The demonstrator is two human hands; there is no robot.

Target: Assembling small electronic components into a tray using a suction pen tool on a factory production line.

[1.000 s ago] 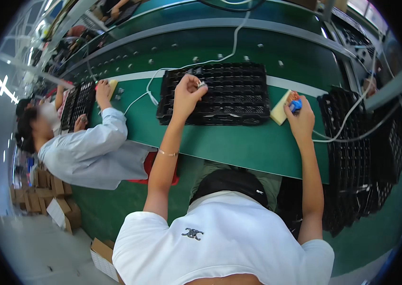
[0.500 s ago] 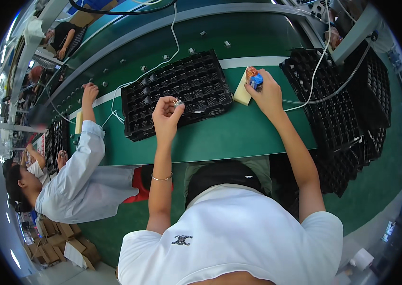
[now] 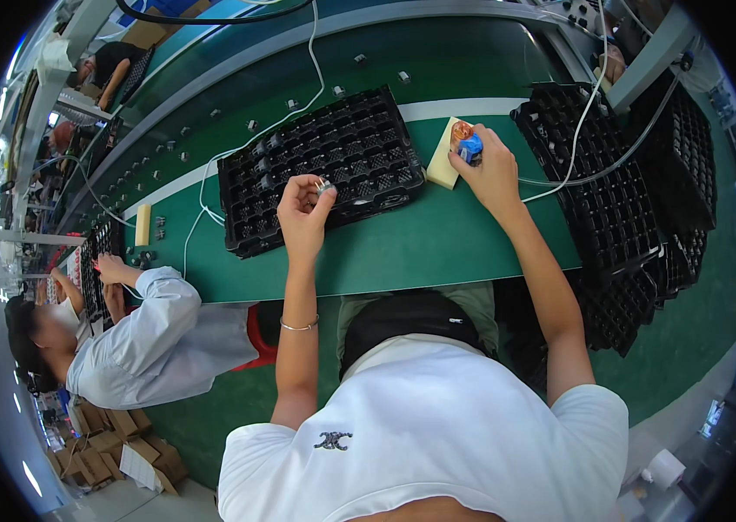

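Left hand [image 3: 304,211] by tray edge [image 3: 378,204], tabletop [image 3: 394,254] alongside

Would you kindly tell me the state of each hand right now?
Left hand: closed, holding a small metallic part.
Right hand: closed on a blue object by the pale yellow block.

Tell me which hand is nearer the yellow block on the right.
Right: the right hand is at the right side of the yellow block; the left hand is farther left, by the middle black tray.
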